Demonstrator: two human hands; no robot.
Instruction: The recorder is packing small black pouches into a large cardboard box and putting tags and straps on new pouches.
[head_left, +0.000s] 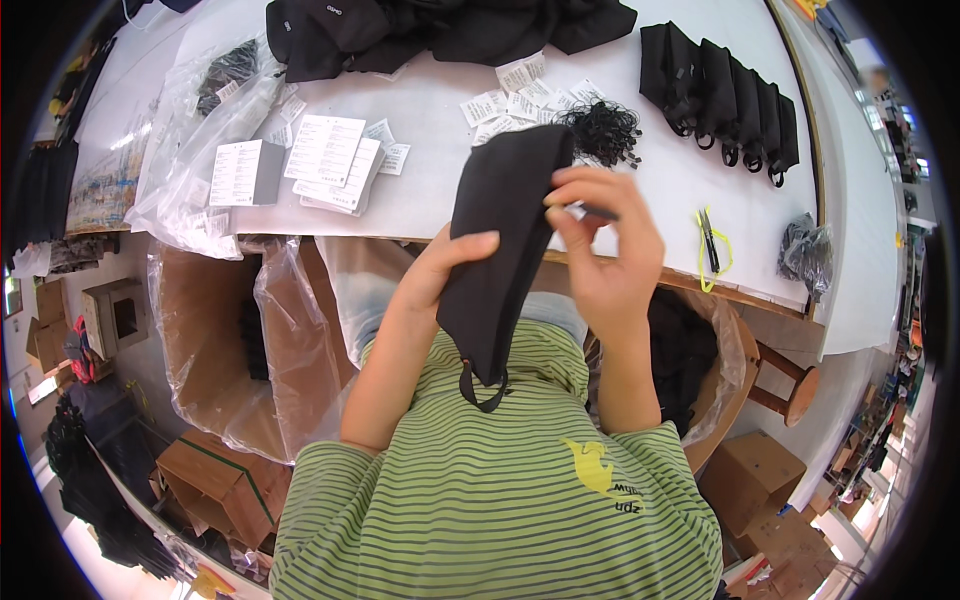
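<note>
A slim black fabric pouch [505, 200] with a small loop at its lower end is held up in front of my body, tilted. My left hand [432, 275] grips its left side, thumb lying across the front. At the upper right edge of the pouch, my right hand [612, 235] pinches with thumb and forefinger; a small pale and dark bit shows between the fingers, too small to name. Just beyond the pouch lie a heap of thin black cords [605, 132] and scattered white labels [515, 100].
Several finished-looking black pouches [715, 95] stand in a row at the table's far right. Thread snips [711, 245] with a yellow cord rest near the front edge. White card stacks [245, 172] and a clear plastic bag [180, 160] sit at left. Lined cartons [215, 350] stand below.
</note>
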